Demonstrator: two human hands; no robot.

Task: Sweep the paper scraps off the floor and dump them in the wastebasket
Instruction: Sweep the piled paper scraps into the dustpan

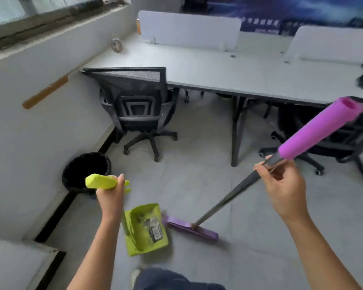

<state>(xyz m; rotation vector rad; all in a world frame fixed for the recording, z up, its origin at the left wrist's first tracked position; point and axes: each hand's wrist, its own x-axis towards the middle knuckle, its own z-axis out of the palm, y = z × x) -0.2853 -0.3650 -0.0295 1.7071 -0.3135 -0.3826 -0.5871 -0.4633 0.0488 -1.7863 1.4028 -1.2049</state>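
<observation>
1. Wastebasket [66, 175], black and lined with a dark bag, stands on the floor against the wall at the left, just behind the left hand.
2. Left hand [111, 194] is clenched around the lime-green dustpan handle [100, 181], thumb up, with the handle's end poking out to the left of the fist.
3. Dustpan [139, 240], also lime green, sits below and slightly right of that fist, its toothed edge on the left side; whether it touches the tiles cannot be told.
4. Paper scraps [154, 229], crumpled with dark print, lie inside the pan on its right half, well below the gripping hand.
5. Broom head [192, 228], purple, rests on the grey tiles just beside the pan's right edge.
6. Right hand [281, 186] grasps the dark broom shaft [228, 197] high up, fingers curled around it, right under the purple foam sleeve [321, 128].
7. Office chair [138, 107] and desk [239, 76] stand behind.
</observation>
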